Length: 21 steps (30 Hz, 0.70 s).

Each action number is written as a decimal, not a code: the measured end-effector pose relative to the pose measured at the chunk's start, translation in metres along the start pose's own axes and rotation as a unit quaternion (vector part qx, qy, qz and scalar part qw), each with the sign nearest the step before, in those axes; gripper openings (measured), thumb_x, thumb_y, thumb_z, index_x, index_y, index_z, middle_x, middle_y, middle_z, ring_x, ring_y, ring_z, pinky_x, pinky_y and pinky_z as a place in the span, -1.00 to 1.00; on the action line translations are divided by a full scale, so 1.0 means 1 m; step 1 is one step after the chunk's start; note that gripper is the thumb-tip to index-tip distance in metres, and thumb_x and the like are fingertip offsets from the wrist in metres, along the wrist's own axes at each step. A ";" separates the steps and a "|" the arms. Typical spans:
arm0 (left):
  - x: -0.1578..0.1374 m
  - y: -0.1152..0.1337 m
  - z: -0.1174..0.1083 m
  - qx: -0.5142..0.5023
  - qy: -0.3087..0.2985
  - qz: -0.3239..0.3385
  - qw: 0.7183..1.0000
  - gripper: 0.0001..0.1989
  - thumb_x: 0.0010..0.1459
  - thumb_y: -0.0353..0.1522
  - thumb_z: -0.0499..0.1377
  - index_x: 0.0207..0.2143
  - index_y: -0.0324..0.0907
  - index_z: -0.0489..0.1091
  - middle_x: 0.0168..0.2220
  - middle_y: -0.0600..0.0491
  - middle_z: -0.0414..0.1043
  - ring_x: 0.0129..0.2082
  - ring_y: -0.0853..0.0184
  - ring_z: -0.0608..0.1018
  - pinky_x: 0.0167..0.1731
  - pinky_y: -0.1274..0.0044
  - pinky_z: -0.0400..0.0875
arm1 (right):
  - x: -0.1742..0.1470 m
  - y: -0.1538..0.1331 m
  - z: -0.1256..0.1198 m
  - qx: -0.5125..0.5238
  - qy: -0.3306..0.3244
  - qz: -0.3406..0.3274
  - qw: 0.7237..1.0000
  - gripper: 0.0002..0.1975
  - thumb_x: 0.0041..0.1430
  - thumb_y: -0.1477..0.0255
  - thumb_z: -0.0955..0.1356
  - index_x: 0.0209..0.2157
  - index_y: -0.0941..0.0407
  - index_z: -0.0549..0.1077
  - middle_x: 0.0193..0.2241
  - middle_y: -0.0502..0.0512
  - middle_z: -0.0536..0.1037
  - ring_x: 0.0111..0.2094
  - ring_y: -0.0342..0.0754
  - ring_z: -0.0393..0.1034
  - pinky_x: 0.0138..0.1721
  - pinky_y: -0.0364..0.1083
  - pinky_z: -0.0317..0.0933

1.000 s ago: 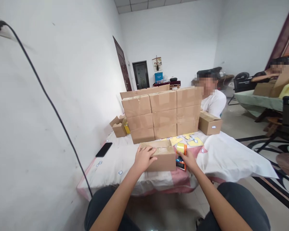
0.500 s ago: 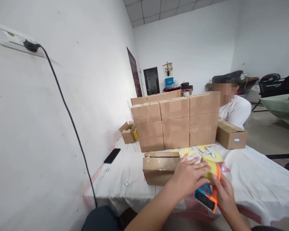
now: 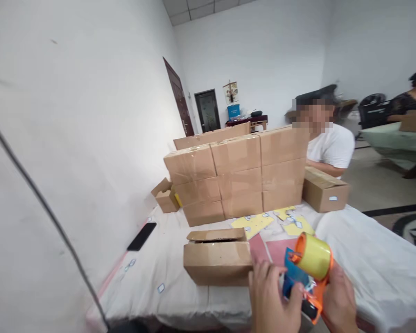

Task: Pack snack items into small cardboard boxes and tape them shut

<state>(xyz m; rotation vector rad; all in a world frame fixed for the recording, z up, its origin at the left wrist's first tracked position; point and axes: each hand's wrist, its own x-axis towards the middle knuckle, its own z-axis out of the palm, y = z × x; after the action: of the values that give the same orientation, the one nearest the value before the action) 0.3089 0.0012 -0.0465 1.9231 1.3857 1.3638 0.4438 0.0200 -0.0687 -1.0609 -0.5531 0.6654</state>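
Flat black phone: far left of grip, on white patterned cloth.
Brown oblong cardboard box: left of grip — top flap slightly raised.
Left hand: thumb and fingers apart, just left of grip; contact unclear.
Orange-and-blue plastic tape dispenser with yellow roll: in the grip, tilted.
Right hand: the grip itself — clamped on the dispenser's orange frame.

No legible txt, nos. or logos

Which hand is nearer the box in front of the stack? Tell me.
Left. The left hand is by the right end of the box; the right hand is farther right, holding the tape dispenser.
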 end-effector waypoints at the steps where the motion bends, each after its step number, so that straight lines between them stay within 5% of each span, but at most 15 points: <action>1: -0.007 -0.005 0.002 -0.015 -0.012 -0.018 1.000 -0.85 0.19 -0.26 0.23 -0.24 -0.11 0.51 -0.25 -0.02 0.53 -0.18 0.16 0.52 -0.12 0.33 0.40 | -0.003 -0.001 0.000 -0.027 -0.004 -0.017 0.999 -0.32 -0.10 -0.28 0.40 -0.39 0.11 0.54 -0.46 0.15 0.61 -0.37 0.10 0.52 -0.38 -0.06 0.45; 6: -0.012 -0.028 0.001 -0.129 -0.101 -0.030 0.986 -0.60 0.31 -0.10 0.12 -0.44 -0.14 0.55 -0.33 -0.01 0.40 -0.23 0.25 0.49 -0.18 0.44 0.38 | -0.016 0.008 0.005 -0.111 -0.122 -0.068 0.984 -0.34 0.15 -0.23 0.24 -0.49 0.08 0.53 -0.58 0.15 0.55 -0.52 0.05 0.40 -0.46 -0.03 0.37; 13: -0.020 -0.025 -0.023 -0.084 -0.095 0.008 0.992 -0.43 0.33 -0.01 0.06 -0.59 -0.14 0.51 -0.44 0.02 0.29 -0.35 0.31 0.42 -0.31 0.49 0.33 | -0.005 0.005 0.010 -0.157 -0.283 -0.195 0.926 -0.39 0.25 -0.12 0.20 -0.49 0.03 0.60 -0.49 0.21 0.57 -0.44 0.11 0.43 -0.31 0.08 0.34; 16: -0.030 -0.027 -0.023 -0.103 -0.127 -0.023 0.986 -0.41 0.34 0.02 0.02 -0.55 -0.14 0.56 -0.50 0.03 0.32 -0.41 0.33 0.43 -0.37 0.52 0.31 | 0.004 0.007 0.012 -0.161 -0.233 -0.185 0.941 -0.39 0.29 -0.09 0.18 -0.49 0.05 0.57 -0.50 0.20 0.55 -0.47 0.08 0.40 -0.35 0.05 0.31; 21: -0.048 -0.057 -0.009 -0.065 -0.142 -0.017 0.988 -0.33 0.35 0.06 -0.05 -0.54 -0.13 0.60 -0.57 0.02 0.35 -0.49 0.33 0.46 -0.45 0.52 0.25 | 0.018 0.003 0.023 -0.101 -0.020 -0.098 0.990 -0.40 0.20 -0.17 0.24 -0.62 0.03 0.36 -0.67 0.06 0.38 -0.58 -0.02 0.24 -0.49 -0.03 0.22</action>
<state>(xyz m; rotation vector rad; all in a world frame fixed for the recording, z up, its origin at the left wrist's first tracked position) 0.2720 -0.0189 -0.1090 1.9117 1.1583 1.0839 0.4392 0.0482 -0.0612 -1.1662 -0.7611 0.4655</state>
